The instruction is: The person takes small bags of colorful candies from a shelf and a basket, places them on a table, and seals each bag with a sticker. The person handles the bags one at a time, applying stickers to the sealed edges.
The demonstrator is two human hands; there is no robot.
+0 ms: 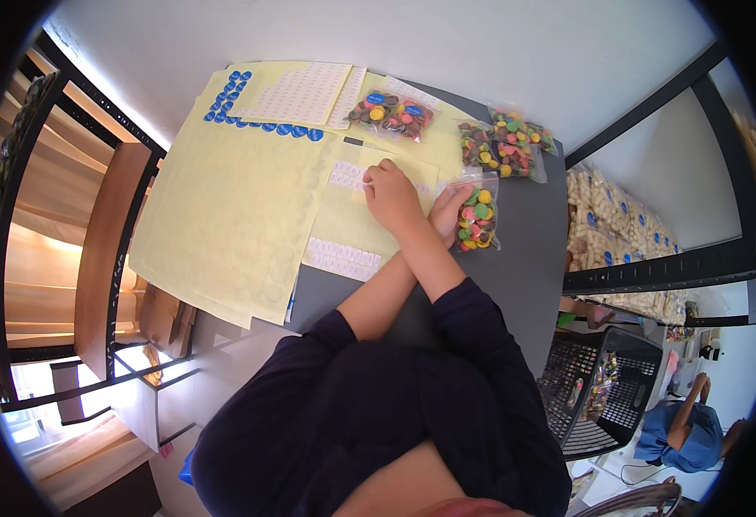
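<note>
My forearms cross. My left hand (pixel 448 212) grips a clear zip bag of colourful round candies (pixel 479 216) by its side. My right hand (pixel 392 194) has its fingers bent over a small label sheet (pixel 347 174) on yellow backing; whether a label is between its fingertips cannot be told. Another strip of small labels (pixel 342 258) lies nearer to me. Beyond my hands is a filled candy bag with blue round stickers (pixel 394 115). Several more candy bags (pixel 514 143) lie at the right of the grey table (pixel 514 278).
Yellow sheets (pixel 236 194) with blue stickers (pixel 298 132) and white label sheets (pixel 307 90) cover the table's left. A black plastic crate (pixel 636 388) stands at the right, below shelved bags of pale snacks (pixel 617 220). A person in blue (pixel 682 433) is at far right.
</note>
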